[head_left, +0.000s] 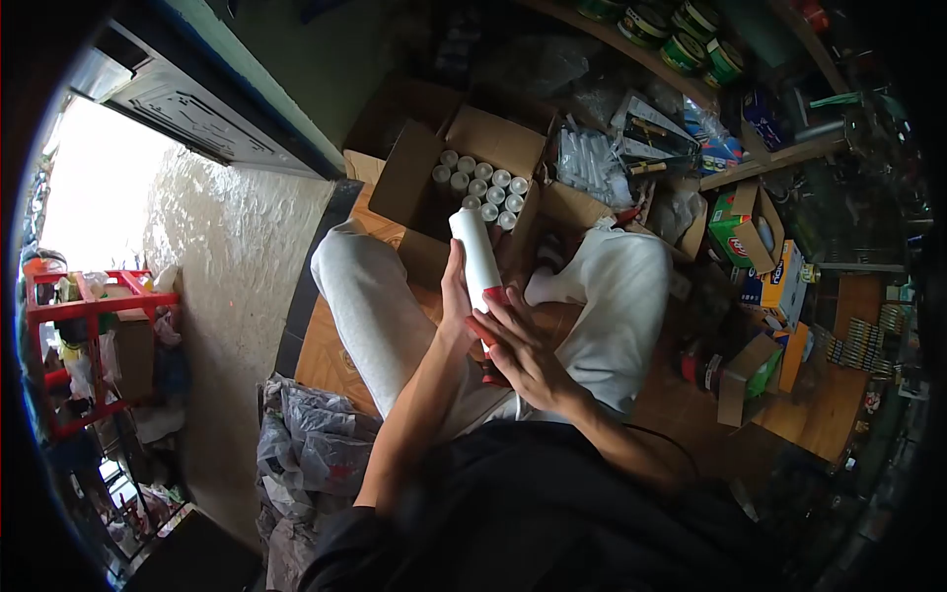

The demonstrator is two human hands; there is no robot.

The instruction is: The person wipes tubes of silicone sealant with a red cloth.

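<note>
Between my hands I hold a white sealant cartridge (476, 252), tilted with its white end pointing away from me. Red shows on its nearer part, partly hidden by my fingers. My left hand (454, 301) supports the cartridge along its left side. Across the red part lie the fingers of my right hand (523, 355), pressed against it. Just beyond, an open cardboard box (404, 183) stands on the floor with several similar white cylinders (483, 187) upright in it, their round ends facing up.
A clear bag of white nozzle-like pieces (592, 163) lies right of the box. Grey plastic bags (311, 434) are at my left. Shelves with green tins (683, 51) and small cartons (745, 227) line the right. A red rack (99, 306) stands outside the doorway.
</note>
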